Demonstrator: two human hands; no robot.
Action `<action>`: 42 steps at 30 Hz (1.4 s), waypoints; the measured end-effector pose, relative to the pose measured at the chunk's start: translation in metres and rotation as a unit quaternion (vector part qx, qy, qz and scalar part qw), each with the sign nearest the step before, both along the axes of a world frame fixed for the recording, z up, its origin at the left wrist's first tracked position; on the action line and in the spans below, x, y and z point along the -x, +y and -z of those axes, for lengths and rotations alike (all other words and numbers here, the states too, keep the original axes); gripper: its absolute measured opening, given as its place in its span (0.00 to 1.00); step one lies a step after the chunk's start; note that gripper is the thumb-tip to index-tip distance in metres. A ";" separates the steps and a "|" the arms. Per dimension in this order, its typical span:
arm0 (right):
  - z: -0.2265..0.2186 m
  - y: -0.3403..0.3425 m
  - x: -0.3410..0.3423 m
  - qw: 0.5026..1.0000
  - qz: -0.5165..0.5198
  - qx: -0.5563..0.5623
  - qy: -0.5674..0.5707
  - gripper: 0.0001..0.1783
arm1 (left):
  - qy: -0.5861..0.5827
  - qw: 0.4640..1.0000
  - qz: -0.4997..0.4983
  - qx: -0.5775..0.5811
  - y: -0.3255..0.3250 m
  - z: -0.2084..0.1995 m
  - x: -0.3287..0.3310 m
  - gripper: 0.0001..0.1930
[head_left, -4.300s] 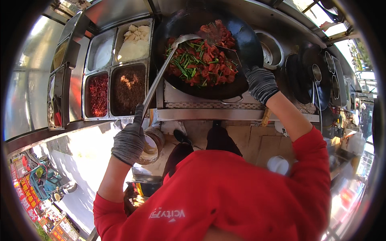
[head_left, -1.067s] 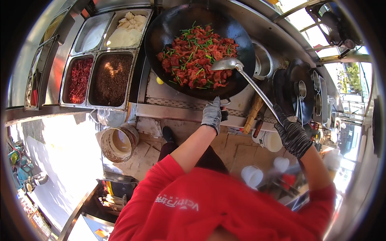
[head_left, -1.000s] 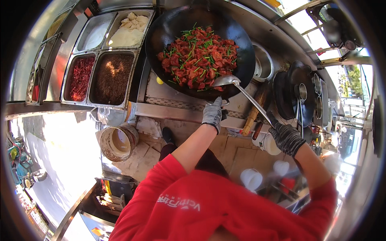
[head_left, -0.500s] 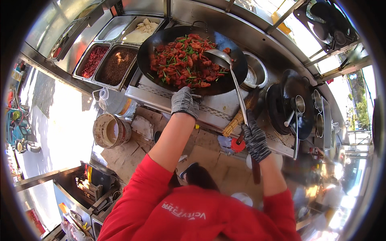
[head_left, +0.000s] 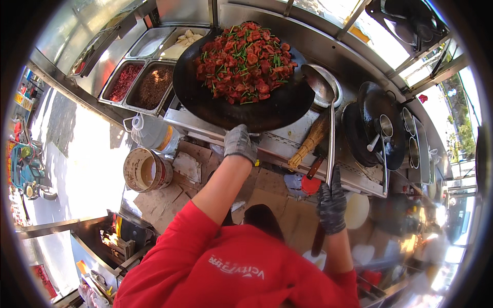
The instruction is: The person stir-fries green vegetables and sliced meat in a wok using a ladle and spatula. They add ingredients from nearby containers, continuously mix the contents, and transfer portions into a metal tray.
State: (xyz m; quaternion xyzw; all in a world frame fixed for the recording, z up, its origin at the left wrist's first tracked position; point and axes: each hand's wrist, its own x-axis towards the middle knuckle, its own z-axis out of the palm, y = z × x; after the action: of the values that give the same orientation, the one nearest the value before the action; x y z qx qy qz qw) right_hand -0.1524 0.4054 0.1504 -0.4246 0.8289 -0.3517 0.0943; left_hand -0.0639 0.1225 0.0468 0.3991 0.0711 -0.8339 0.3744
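Head view | left hand (head_left: 240, 143): grip clenched at the near edge of the wok (head_left: 205, 110); right hand (head_left: 332, 205): grip round the ladle (head_left: 331, 136) | red-and-green food (head_left: 246, 64) lay heaped in the wok | step seemed a toss; next move likely called for a steady left hold

The top (head_left: 221, 303) was red, with white lettering (head_left: 235, 267) on the front and sleeves (head_left: 187, 226) ending near the elbows. A grey knit glove (head_left: 239, 150) covered the left grip (head_left: 240, 142); a darker one, streaked black, covered the right grip (head_left: 331, 206). The trousers (head_left: 263, 220) were dark.
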 end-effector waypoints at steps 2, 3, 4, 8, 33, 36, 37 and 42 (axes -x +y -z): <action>0.011 -0.004 -0.004 0.999 -0.013 0.037 0.025 0.33 | -0.048 0.999 0.018 0.011 0.003 0.034 -0.006 0.13; 0.017 -0.007 -0.003 0.998 0.004 0.033 -0.047 0.33 | -0.066 0.995 0.036 0.059 -0.014 0.050 -0.001 0.12; 0.023 -0.009 -0.004 0.992 0.022 0.039 -0.116 0.33 | -0.141 0.972 0.084 0.170 -0.046 0.061 0.006 0.11; 0.037 -0.047 0.028 0.960 0.014 0.040 -0.277 0.30 | -0.105 0.935 0.095 0.326 -0.111 0.077 0.039 0.08; -0.005 -0.395 0.094 0.968 -0.127 -0.211 0.044 0.23 | -0.084 0.971 0.221 0.033 -0.114 0.006 0.006 0.20; -0.025 -0.398 0.098 0.966 -0.116 -0.228 0.043 0.25 | -0.073 0.971 0.227 0.019 -0.115 0.003 0.006 0.21; -0.023 -0.408 0.099 0.952 -0.062 -0.298 0.029 0.26 | -0.068 0.969 0.237 -0.004 -0.116 0.003 0.006 0.21; 0.018 -0.436 0.079 0.925 -0.137 -0.352 0.053 0.32 | -0.098 0.952 0.289 0.011 -0.120 0.007 0.002 0.09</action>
State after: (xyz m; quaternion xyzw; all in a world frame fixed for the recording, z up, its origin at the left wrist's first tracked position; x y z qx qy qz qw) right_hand -0.2319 -0.0303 0.1320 -0.4915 0.8370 0.0017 0.2406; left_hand -0.0656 0.0021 0.0393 0.4779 -0.0936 -0.8641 0.1271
